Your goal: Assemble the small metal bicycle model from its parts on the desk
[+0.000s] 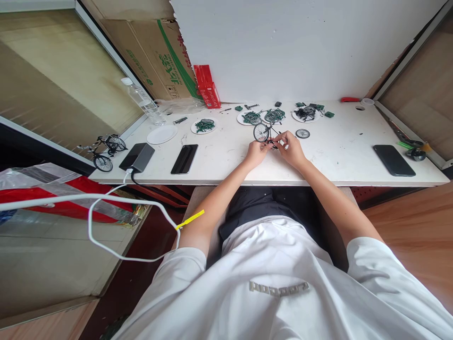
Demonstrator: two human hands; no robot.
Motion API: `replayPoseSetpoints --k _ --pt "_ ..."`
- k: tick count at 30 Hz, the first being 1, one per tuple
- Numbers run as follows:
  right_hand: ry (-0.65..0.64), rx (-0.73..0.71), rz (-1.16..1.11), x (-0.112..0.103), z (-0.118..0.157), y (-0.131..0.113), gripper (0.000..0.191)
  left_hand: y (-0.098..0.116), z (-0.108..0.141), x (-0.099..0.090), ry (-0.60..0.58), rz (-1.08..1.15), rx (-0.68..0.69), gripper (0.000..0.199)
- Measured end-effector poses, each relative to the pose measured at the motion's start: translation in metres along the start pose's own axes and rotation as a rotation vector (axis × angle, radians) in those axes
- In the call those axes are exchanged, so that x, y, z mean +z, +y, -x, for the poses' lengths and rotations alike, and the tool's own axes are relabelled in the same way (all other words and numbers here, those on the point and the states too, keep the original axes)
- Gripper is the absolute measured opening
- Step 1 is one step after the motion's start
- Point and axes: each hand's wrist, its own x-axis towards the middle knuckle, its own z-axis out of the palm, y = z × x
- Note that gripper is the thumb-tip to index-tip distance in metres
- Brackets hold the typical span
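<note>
A small black model bicycle (262, 132) with one wheel fitted is held between my two hands above the white table. My left hand (257, 154) is closed with its fingertips on the lower part of the frame. My right hand (290, 147) pinches at the frame from the other side; the small part between its fingers cannot be made out. A loose spoked wheel (303, 133) lies just to the right of my right hand. Behind the bicycle, plates of green and black parts (252, 118) stand close by.
At the table's left stand an assembled model bicycle (106, 148), a grey power bank (137, 157), a phone (184, 159) and an unfilled plate (162, 134). A bottle (145, 101) and red box (207, 87) are behind. Another phone (394, 160) lies right. A white cable (123, 258) crosses my left arm.
</note>
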Motion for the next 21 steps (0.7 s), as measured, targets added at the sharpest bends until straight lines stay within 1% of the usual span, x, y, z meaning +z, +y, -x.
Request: replayPoseSetpoints --k 4,6,9,11,16,21 --pt "0.025 -0.019 0.073 -0.002 0.0 -0.004 0.033 -0.004 -0.003 -0.001 0.022 -0.008 0.024 0.026" --pt "0.052 -0.036 0.116 -0.004 -0.001 -0.007 0.027 -0.007 -0.005 -0.001 0.057 0.019 0.016 0.026" --pt "0.085 -0.011 0.206 -0.006 -0.002 -0.006 0.011 -0.006 -0.008 -0.002 0.111 0.093 -0.07 0.028" --pt "0.1 0.03 0.255 -0.006 -0.003 -0.001 0.007 -0.003 -0.008 -0.004 0.145 0.133 -0.149 0.03" --pt "0.088 0.085 0.297 -0.007 -0.005 0.016 0.011 0.007 -0.008 -0.009 0.228 0.184 -0.25 0.032" --pt "-0.003 0.19 0.366 -0.011 -0.008 0.021 0.018 0.014 -0.007 -0.011 0.276 0.294 -0.331 0.029"
